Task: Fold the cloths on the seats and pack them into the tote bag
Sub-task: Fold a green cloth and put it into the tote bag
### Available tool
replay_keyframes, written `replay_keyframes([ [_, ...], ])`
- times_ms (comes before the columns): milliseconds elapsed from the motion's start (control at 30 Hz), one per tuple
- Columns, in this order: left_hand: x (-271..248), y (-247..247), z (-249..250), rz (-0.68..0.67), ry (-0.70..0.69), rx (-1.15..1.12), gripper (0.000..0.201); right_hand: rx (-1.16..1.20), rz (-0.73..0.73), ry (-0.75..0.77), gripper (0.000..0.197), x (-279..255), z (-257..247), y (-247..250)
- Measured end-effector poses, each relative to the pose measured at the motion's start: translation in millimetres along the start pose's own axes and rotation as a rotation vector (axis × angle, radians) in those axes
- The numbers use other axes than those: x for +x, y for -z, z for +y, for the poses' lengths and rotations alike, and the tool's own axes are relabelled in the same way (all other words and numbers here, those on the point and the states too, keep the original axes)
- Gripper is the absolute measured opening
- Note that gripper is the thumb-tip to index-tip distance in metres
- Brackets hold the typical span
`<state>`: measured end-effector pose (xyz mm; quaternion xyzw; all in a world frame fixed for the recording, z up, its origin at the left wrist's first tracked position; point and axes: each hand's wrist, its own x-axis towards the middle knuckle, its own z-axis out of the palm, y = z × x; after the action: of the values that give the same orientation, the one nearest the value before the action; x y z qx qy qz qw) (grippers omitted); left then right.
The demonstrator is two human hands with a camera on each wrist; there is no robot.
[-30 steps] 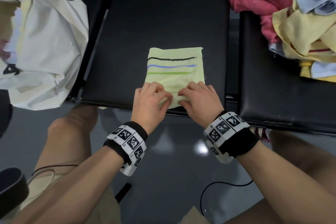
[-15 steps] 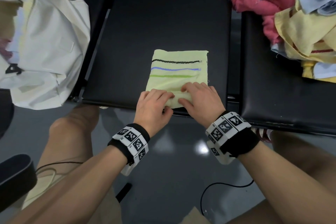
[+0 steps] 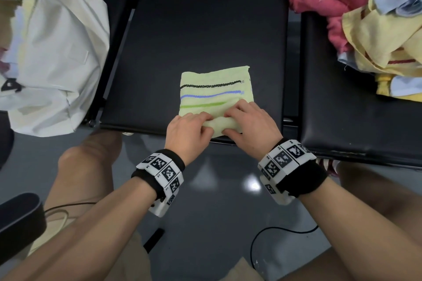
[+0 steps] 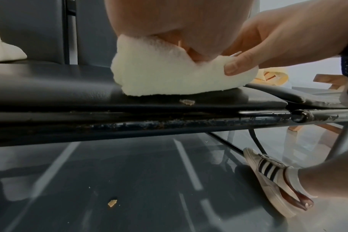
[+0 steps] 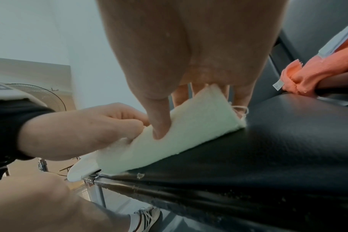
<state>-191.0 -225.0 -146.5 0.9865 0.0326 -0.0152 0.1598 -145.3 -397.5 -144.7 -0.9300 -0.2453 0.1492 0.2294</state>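
A pale green cloth (image 3: 214, 93) with a black, a blue and a green stripe lies folded on the middle black seat (image 3: 194, 36), near its front edge. Both hands pinch its near edge, which is rolled up off the seat. My left hand (image 3: 189, 130) grips the left part, thumb under and fingers over. My right hand (image 3: 246, 123) grips the right part; its thumb presses the cloth (image 5: 169, 130) from the front. The left wrist view shows the lifted fold (image 4: 161, 73) held between both hands. The white tote bag (image 3: 52, 52) sits on the left seat, its mouth facing left.
A heap of pink, blue and yellow cloths (image 3: 365, 18) covers the back of the right seat (image 3: 356, 125). Metal frame rails (image 4: 169, 119) run under the seat fronts. My knees and a striped shoe (image 4: 268, 177) are below, with a black cable (image 3: 274, 235) on the floor.
The cloth's near edge has been lifted and rolled forward over the cloth by both hands. The green stripe is now closer to the fingers.
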Motion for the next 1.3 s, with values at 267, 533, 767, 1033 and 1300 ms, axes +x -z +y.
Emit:
replay_keyframes([
  [267,-20,-15,-11,0.194,-0.098,-0.136,0.028,-0.034,-0.045,-0.024,0.036,2,-1,-1],
  [533,-30,-21,-19,0.280,-0.254,0.060,0.033,-0.046,-0.030,-0.050,0.038,4,-3,-3],
  [767,-13,-16,-19,0.234,-0.236,0.031,0.028,0.030,0.103,-0.048,0.036,2,-7,-5],
  [1033,1,-7,-16,0.100,-0.144,-0.027,0.043,0.024,0.024,-0.052,0.040,-1,-4,1],
  [1300,1,-6,-12,0.107,-0.132,0.018,0.037,0.038,-0.011,-0.108,0.036,2,-7,4],
])
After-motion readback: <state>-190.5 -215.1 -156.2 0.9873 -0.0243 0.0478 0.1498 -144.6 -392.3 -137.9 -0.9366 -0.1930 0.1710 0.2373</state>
